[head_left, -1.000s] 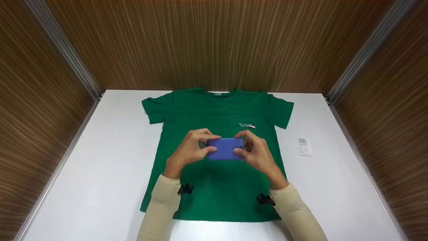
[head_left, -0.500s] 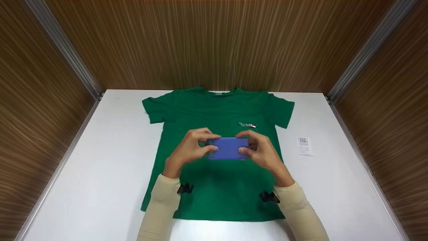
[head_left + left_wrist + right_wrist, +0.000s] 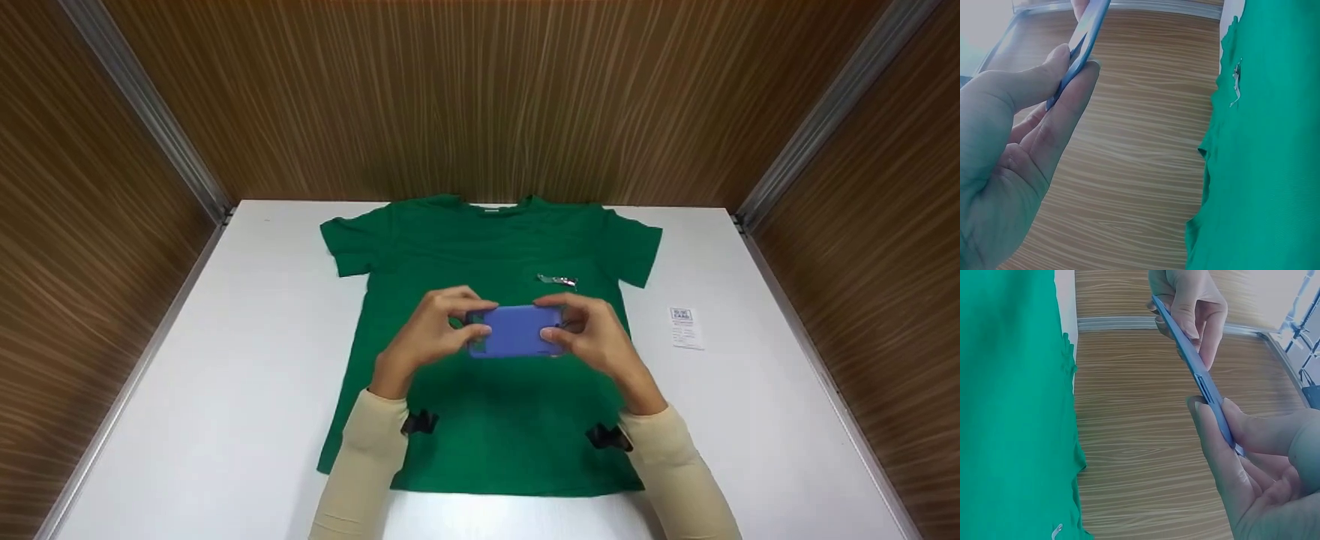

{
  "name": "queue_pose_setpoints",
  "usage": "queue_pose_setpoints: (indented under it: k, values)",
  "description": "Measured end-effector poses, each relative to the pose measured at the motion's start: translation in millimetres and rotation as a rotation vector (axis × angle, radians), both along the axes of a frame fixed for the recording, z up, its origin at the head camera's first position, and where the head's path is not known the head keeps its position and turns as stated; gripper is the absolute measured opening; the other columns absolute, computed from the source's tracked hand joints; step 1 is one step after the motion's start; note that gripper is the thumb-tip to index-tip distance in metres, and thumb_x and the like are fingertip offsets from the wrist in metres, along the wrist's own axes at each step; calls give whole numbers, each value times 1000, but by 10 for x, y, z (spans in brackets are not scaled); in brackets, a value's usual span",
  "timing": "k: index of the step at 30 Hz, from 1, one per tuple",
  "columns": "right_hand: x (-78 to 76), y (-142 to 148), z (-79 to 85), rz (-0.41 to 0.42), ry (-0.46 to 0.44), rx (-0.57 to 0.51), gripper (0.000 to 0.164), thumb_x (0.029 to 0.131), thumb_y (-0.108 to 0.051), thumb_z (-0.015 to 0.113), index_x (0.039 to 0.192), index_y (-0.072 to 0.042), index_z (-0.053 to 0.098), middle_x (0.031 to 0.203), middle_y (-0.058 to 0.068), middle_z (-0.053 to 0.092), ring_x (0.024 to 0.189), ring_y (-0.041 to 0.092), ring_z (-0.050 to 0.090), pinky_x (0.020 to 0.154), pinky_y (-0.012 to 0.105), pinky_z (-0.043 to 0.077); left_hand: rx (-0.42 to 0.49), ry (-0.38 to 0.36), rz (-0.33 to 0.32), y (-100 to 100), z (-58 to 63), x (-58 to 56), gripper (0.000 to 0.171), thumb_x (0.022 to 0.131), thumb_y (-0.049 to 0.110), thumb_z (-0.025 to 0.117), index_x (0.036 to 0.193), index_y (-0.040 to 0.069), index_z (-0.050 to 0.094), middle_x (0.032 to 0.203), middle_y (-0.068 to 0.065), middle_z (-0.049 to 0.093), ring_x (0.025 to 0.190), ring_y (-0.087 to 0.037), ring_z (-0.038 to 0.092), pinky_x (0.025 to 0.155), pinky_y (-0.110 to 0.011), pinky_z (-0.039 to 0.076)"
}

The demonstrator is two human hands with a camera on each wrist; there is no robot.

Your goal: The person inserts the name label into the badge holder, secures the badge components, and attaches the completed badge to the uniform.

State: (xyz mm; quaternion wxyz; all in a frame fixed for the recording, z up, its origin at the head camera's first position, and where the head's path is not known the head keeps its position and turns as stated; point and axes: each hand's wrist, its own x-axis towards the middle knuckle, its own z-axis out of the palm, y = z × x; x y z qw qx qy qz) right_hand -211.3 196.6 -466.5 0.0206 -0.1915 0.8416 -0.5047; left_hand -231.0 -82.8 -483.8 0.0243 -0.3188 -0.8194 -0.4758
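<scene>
A flat blue-purple card holder [image 3: 516,331] is held level above a green T-shirt [image 3: 510,442]. My left hand [image 3: 427,330] pinches its left end between thumb and fingers. At the right end, my right hand [image 3: 596,337] grips it the same way. Near the left thumb, green shows through a gap in the holder. Seen edge-on in the right wrist view, the card holder [image 3: 1199,371] has a slot along its thin side. In the left wrist view, the thumb and fingers of my left hand [image 3: 1022,124] pinch the holder's lower end.
The T-shirt lies spread on a white table [image 3: 225,360]. A small silvery item [image 3: 557,280] rests on its chest. To the right lies a printed white card [image 3: 685,328]. Wood-patterned panels [image 3: 480,97] enclose the back and both sides.
My right hand has moved slightly right, and the holder's blue part has slid with it. A see-through gap has opened at the left end. My left hand stays nearly still.
</scene>
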Motion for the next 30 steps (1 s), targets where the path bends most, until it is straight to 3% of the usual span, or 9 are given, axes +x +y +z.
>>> queue_pose_setpoints:
  k: [6,10,14,21,30]
  values:
    - [-22,82,30,-3,-5,-30,36,93,-5,75,129,-9,71,110,23,75,86,28,77,72,26,62,22,12,12,-105,-7,-47,29,95,17,75,124,10,76,107,-9,72,95,-20,67,86,-37,60]
    - [-63,242,44,-60,-1,-44,34,91,-1,75,125,-5,72,105,25,75,82,29,76,69,22,60,73,37,79,-284,-5,-75,27,92,10,77,119,8,78,104,-11,73,87,-19,67,78,-34,60]
    - [-130,373,19,-88,-32,-25,34,92,-1,74,126,-4,70,110,27,74,84,31,75,71,22,61,81,42,135,-409,-5,-90,28,92,10,77,119,7,78,104,-13,73,86,-19,67,77,-31,60]
    - [-303,394,-187,-78,-130,12,33,95,-2,71,128,-3,68,118,30,70,88,31,74,70,30,63,53,39,139,-432,-5,-100,28,93,11,77,121,6,77,106,-17,72,89,-20,67,81,-41,62]
    - [-463,424,-497,-50,-192,36,33,93,2,72,126,2,68,116,35,68,85,29,72,63,31,62,35,36,144,-407,-1,-80,26,92,9,77,119,6,78,105,-11,73,86,-18,68,79,-33,61]
